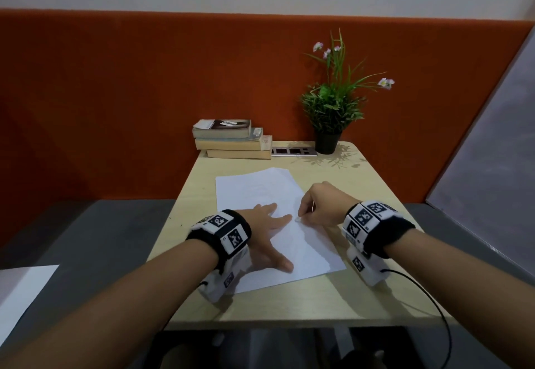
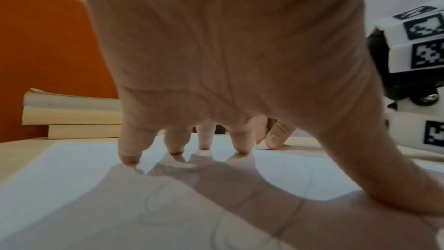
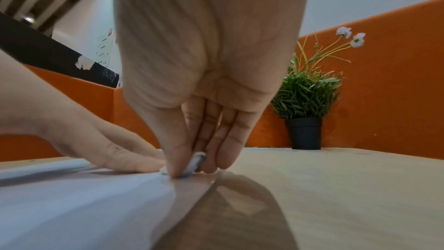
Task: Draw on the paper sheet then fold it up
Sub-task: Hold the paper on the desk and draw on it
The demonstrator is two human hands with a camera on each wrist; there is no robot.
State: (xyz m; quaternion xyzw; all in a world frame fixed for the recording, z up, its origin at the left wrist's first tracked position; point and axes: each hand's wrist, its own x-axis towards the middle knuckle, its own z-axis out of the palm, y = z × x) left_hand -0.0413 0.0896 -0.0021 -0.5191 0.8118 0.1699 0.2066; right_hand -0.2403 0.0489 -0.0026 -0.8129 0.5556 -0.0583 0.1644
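A white paper sheet (image 1: 254, 192) lies skewed on the light wooden table (image 1: 362, 195); faint pencil lines show on the sheet (image 2: 168, 206) in the left wrist view. My left hand (image 1: 266, 235) lies on the sheet with fingers spread and straight, its fingertips (image 2: 129, 159) pressing down. At the sheet's right edge, my right hand (image 1: 315, 209) pinches a small white piece (image 3: 195, 163), perhaps an eraser, between thumb and fingers, its tip down on the paper (image 3: 72, 206). The two hands nearly touch there.
A stack of books (image 1: 234, 140) and a potted plant (image 1: 330, 108) stand at the table's far edge, with a socket panel (image 1: 292, 151) between them. An orange partition rises behind. Another white sheet (image 1: 20, 290) lies low on the left.
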